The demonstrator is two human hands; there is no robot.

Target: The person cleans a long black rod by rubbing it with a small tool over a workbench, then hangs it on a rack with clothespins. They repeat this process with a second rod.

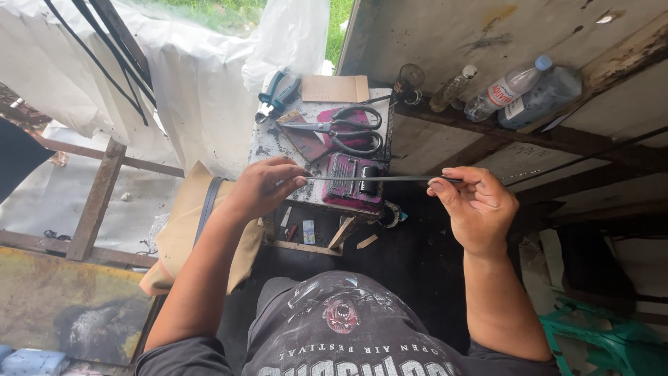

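A dark printed T-shirt (pixel 341 334) fills the bottom of the view. Above it, the left hand (pixel 264 186) and right hand (pixel 473 205) each pinch one end of a thin, dark, straight strip (pixel 376 179), held level and taut in the air. It hangs just over a small stained surface (pixel 268 146) bearing large scissors (pixel 344 129) and a magenta box (pixel 348 182). Plastic bottles (pixel 515 90) lie on a beam to the right.

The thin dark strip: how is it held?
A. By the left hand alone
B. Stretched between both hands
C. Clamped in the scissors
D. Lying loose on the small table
B: the strip runs level from the left hand to the right hand, each pinching one end.
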